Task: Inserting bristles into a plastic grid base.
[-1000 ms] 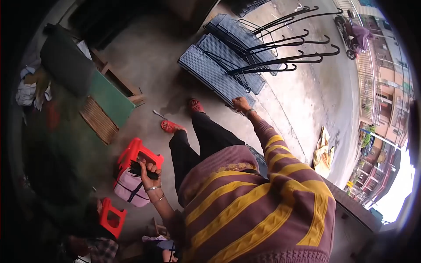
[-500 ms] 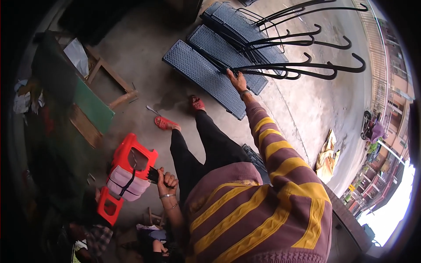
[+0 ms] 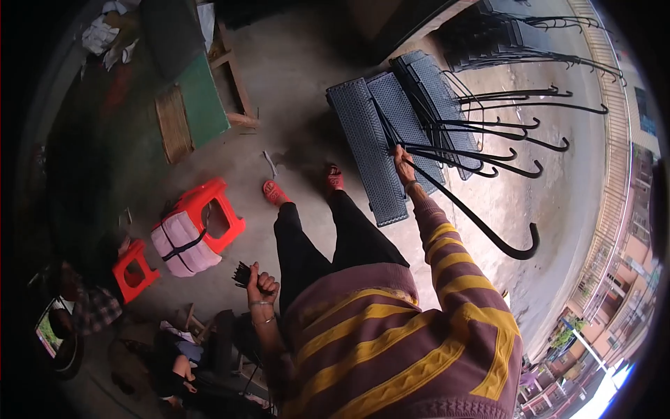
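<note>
My left hand (image 3: 264,286) is closed around a bundle of thin black pieces (image 3: 242,274); their exact kind is too small to tell. With my arm stretched forward, my right hand (image 3: 403,167) grips a black hooked rod (image 3: 481,220) near its straight end. That rod slants toward the right, its curved end lowest. Beside my right hand lie several dark grey panels with a mesh-like surface (image 3: 363,150), overlapping one another. More black hooked rods (image 3: 488,150) reach out from among the panels to the right.
Left of my legs stand a red plastic stool (image 3: 234,222) with a pink cushion (image 3: 183,244) and another red stool (image 3: 134,271). A green board (image 3: 199,105) rests at the far left. More dark panels (image 3: 481,38) are stacked far right. People sit at the lower left.
My view has turned, so the panels appear farther right and lower. One hooked rod in my right hand has swung away from the others, toward me. My left hand still holds the black bundle.
</note>
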A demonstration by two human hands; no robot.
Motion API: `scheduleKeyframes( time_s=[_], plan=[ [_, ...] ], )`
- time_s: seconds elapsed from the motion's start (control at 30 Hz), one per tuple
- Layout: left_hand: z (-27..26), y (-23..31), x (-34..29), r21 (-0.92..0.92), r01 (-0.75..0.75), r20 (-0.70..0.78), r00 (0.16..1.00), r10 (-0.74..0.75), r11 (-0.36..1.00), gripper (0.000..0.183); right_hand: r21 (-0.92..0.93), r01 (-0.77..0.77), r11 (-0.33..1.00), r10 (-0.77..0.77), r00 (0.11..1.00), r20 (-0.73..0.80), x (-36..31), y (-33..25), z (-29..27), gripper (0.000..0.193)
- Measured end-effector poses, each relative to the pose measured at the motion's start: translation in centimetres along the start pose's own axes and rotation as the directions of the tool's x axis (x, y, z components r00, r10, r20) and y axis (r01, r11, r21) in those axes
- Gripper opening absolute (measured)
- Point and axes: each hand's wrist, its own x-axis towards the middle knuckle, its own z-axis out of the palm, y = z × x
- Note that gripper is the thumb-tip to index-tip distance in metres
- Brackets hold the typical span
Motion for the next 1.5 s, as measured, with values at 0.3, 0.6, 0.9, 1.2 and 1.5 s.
scheduleKeyframes(
  time_s=[0.3,0.6,0.9,1.2,1.5],
  plan=[
    [-3.8,5.5,-0.7,0.038,-0.129,0.078,0.989,0.125,0.991,0.018,-0.097,0.123,0.988,-0.107,0.982,0.156,-5.5,-12.2,-1.5,0.052],
    [-6.4,16.2,-0.9,0.033,-0.148,0.107,0.984,0.143,0.988,0.016,-0.305,0.225,0.926,-0.209,0.974,0.083,-11.5,-30.2,1.1,0.058],
    [-3.5,28.7,-1.8,0.067,-0.348,0.067,0.937,0.344,0.935,0.029,-0.418,0.560,0.715,-0.506,0.827,0.243,-15.2,-51.6,11.9,0.060],
    [0.4,34.8,0.6,-0.206,-0.379,0.120,0.905,0.408,0.902,0.027,-0.393,0.910,0.132,-0.754,0.349,0.556,-10.9,-57.9,30.8,0.015],
    [3.0,39.8,-1.4,-0.168,-0.531,-0.041,0.845,0.533,0.830,0.034,-0.090,0.996,-0.002,-0.811,0.051,0.582,-11.9,-66.6,42.7,0.021]
  ],
)
